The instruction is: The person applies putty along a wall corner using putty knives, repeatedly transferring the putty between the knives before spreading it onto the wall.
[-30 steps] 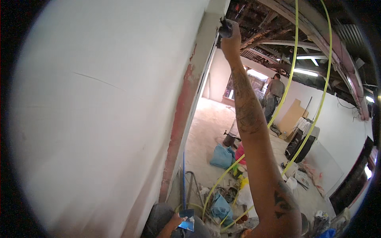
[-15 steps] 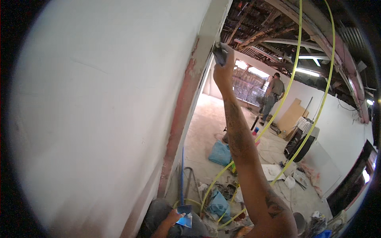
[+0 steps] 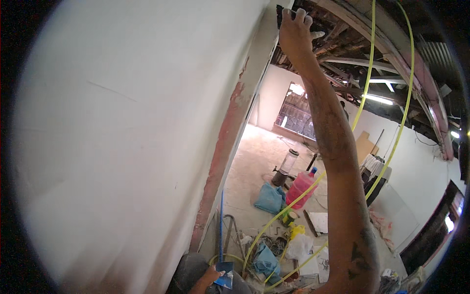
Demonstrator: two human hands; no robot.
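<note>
right hand [image 3: 295,30] top centre, clenched on one dark trowel [image 3: 284,11] at wall edge | left hand [image 3: 211,275] bottom centre, grasping one blue scraper [image 3: 225,280] (partly hidden) | two yellow hoses [image 3: 364,98]

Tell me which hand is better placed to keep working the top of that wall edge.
Right, probably. The right hand is already raised at the top of the wall edge, its grip closed on a dark tool. The left hand is low, holding a blue trowel.
</note>
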